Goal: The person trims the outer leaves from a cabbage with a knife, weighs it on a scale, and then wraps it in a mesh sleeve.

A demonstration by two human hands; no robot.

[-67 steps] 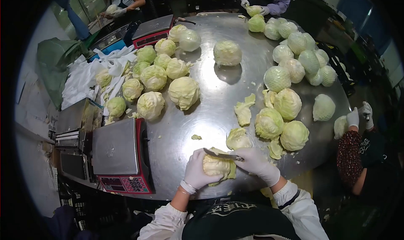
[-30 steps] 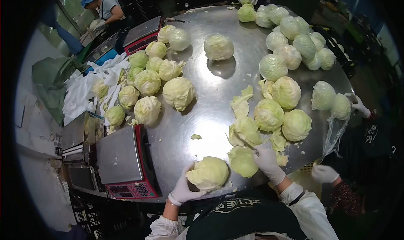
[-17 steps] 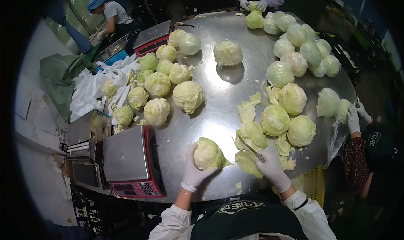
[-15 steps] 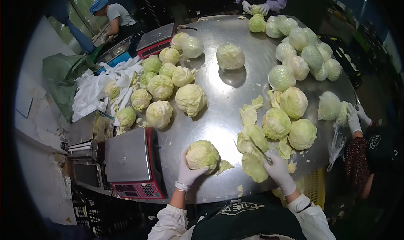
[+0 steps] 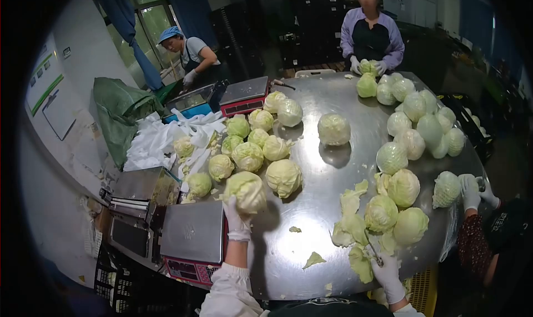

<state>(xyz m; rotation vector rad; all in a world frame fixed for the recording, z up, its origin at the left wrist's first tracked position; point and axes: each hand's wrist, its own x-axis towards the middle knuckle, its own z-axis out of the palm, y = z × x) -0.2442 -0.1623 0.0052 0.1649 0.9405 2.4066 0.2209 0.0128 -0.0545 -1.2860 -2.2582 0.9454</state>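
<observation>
My gloved left hand (image 5: 237, 221) holds a pale green cabbage (image 5: 245, 192) from below, near the right edge of a scale (image 5: 192, 232) and in front of the piled cabbages. My gloved right hand (image 5: 387, 275) is closed round the handle of a knife (image 5: 373, 247), low at the table's near edge. The blade points up and left, over loose cabbage leaves (image 5: 361, 264). Bare cabbages (image 5: 381, 213) lie just beyond the knife. Two small leaf scraps (image 5: 315, 260) rest on the metal table (image 5: 288, 228) between my hands.
Net-wrapped cabbages (image 5: 430, 131) crowd the right side. A co-worker's gloved hands (image 5: 471, 192) are beside a wrapped cabbage at right. Another person (image 5: 372, 34) handles a cabbage at the far edge; one more (image 5: 191, 53) works at back left. White cloths (image 5: 152, 142) lie left.
My left hand has lifted the cabbage and moved it left and away from me, towards the pile. My right hand stays by the leaves with the knife. The view has tilted up.
</observation>
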